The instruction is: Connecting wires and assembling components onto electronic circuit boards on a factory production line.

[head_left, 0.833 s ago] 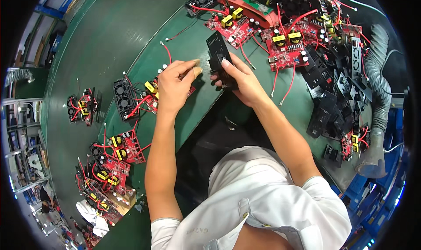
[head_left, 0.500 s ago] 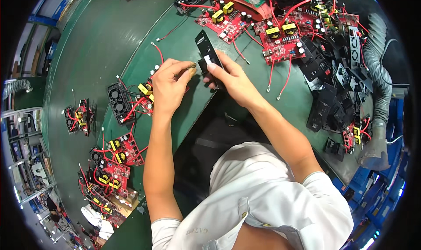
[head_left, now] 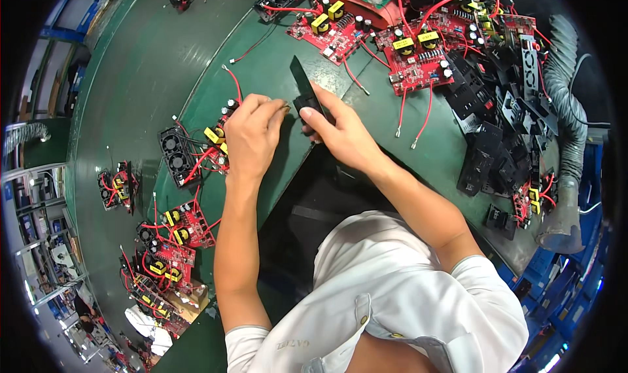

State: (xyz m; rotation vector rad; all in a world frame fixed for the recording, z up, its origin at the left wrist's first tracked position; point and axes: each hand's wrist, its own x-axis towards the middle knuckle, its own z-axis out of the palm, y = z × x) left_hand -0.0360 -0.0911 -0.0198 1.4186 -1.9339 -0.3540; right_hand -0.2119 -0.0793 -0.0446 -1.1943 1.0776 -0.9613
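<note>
Over the edge of the green tabletop (head_left: pixel 373 114), it's the right grip (head_left: pixel 340 127) clasping the black panel (head_left: pixel 301 80); just beside, the left grip (head_left: pixel 252 132) bunches its fingers, any hold impossible to tell!

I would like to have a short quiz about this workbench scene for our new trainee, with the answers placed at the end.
1. Which grip holds the black plate, the left or the right one?
2. True or false: most circuit boards here are blue.
3. Fill in: in the picture, the ribbed hose beside the heap of black parts is on the heap's ____ side.

Key:
1. The right grip.
2. False: most circuit boards are red.
3. Right.
</note>
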